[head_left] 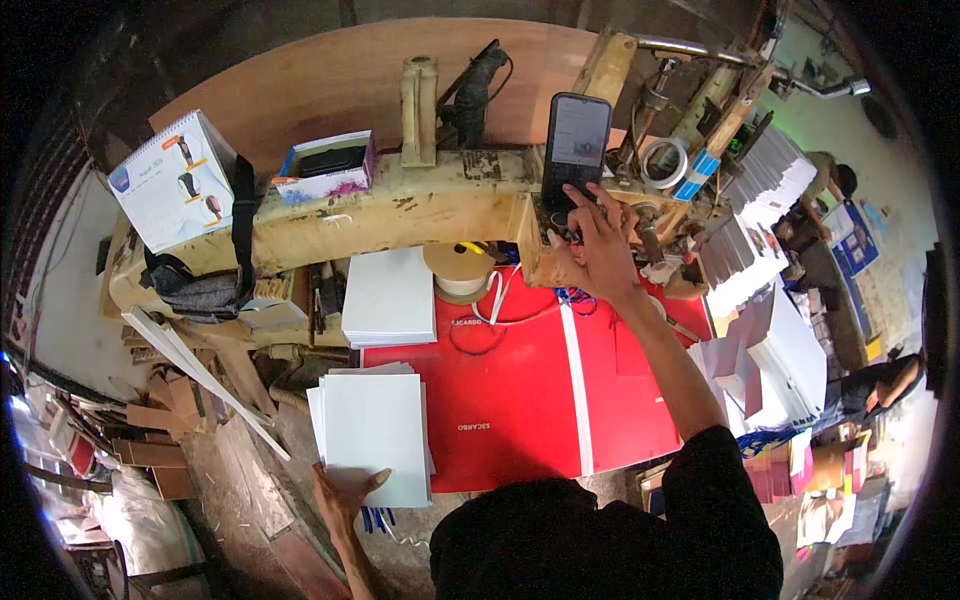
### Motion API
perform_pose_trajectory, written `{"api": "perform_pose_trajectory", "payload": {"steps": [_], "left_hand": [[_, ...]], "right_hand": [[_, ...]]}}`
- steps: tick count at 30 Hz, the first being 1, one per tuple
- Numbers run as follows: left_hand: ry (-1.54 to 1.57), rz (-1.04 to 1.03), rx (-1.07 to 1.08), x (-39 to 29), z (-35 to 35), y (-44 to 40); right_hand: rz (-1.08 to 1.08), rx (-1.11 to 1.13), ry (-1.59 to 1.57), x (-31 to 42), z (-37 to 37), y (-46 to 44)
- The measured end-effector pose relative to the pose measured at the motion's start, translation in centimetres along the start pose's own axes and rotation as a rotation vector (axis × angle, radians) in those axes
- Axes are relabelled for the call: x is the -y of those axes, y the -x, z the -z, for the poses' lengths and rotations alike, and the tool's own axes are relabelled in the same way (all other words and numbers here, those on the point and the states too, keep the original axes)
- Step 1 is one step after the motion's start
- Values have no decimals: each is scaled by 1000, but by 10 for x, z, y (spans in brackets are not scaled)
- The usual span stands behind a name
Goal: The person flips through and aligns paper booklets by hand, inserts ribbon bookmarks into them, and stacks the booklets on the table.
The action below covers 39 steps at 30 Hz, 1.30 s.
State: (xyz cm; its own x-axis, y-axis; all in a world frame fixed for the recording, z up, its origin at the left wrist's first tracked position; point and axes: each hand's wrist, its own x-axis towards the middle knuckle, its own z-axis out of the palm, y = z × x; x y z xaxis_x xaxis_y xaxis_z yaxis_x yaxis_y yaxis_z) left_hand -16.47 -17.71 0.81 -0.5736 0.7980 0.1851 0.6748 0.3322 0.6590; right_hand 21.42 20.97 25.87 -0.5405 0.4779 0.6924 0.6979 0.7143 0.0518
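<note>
My left hand grips the near left corner of a stack of white paper sheets, thumb on top and the other fingers partly hidden at the edge. The sheets lie slightly fanned at the left side of a red board. Stretched forward, my right hand has its fingers apart, with fingertips at the lower screen of a smartphone. That phone leans upright on the machine frame. Behind the gripped stack sits another pile of white sheets, beside a roll of white ribbon.
A worn cream machine frame spans the back, carrying a desk calendar, an open small box and a tape roll. Tall paper stacks stand at the right. Another person's arm shows at far right.
</note>
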Motion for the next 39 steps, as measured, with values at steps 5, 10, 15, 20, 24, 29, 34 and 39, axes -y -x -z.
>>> {"api": "perform_pose_trajectory", "payload": {"steps": [5, 10, 15, 20, 24, 29, 34, 39], "left_hand": [[-47, 169, 142, 32, -16, 10], [106, 176, 66, 16, -10, 4], [21, -177, -32, 27, -14, 7], [-161, -311, -106, 93, -40, 21], [-257, -77, 18, 75, -29, 15], [150, 385, 167, -91, 44, -11], [-40, 380, 258, -94, 47, -14], [-61, 358, 228, -137, 54, -11]], "right_hand": [[16, -8, -7, 2, 0, -2], [43, -32, -44, 1, -7, -5], [-13, -82, 33, -5, 8, 4], [-71, -101, 67, -17, 15, 19], [-43, -35, 96, -19, 12, 21], [-59, -133, 73, -15, 14, 24], [-216, -92, -596, 71, -7, 85], [-849, 1063, -979, 207, -69, 167]]}}
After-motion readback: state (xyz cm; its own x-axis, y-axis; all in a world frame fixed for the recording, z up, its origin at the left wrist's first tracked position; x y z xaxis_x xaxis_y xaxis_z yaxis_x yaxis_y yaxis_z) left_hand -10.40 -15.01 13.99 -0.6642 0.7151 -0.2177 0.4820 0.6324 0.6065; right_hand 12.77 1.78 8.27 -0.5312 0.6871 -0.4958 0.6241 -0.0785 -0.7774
